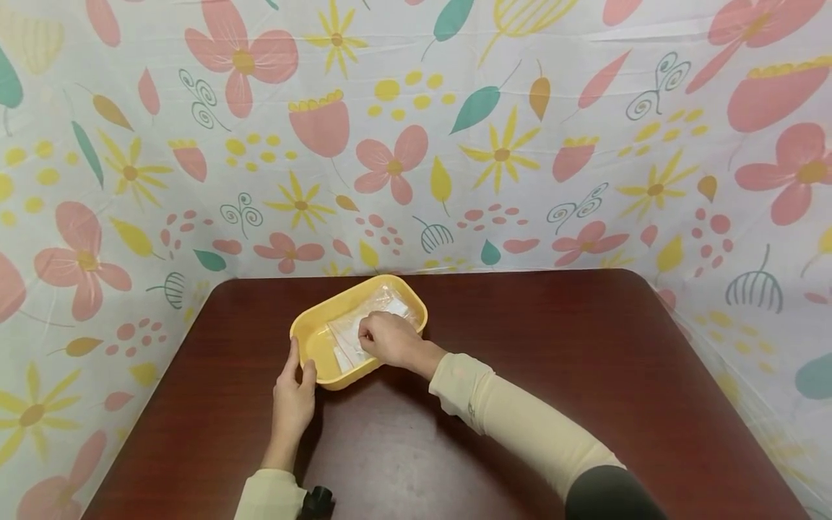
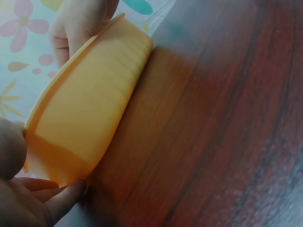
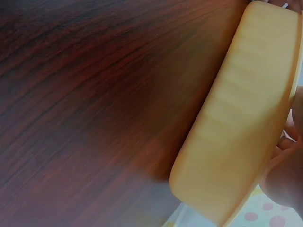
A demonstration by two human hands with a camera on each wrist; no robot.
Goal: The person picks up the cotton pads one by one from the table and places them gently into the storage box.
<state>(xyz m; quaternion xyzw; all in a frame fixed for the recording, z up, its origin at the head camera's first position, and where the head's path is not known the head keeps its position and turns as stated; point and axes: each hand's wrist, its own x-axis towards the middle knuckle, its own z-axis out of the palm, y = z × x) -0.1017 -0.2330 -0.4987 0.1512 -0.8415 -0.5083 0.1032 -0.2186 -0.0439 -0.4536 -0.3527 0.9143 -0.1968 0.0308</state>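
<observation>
A yellow oblong plastic basin [image 1: 310,325] stands at a slant on the table. Clear plastic bags with white contents [image 1: 349,325] lie inside it; what the contents are is too small to tell. My left hand [image 1: 294,399] grips the basin's near left end, its fingers and thumb spread round the corner, as the left wrist view shows close up. Over the bags, inside the rim, is my right hand [image 1: 393,339] with curled fingers. Whether those fingers pinch a bag is hidden; in the right wrist view the basin's wall [image 3: 236,113] covers most of them.
The dark reddish-brown wooden table [image 1: 552,347] extends to both sides of the basin and toward me. Behind it and along both sides hangs a white flower-printed cloth [image 1: 416,94]. A black strapped device [image 1: 317,502] sits at my left wrist.
</observation>
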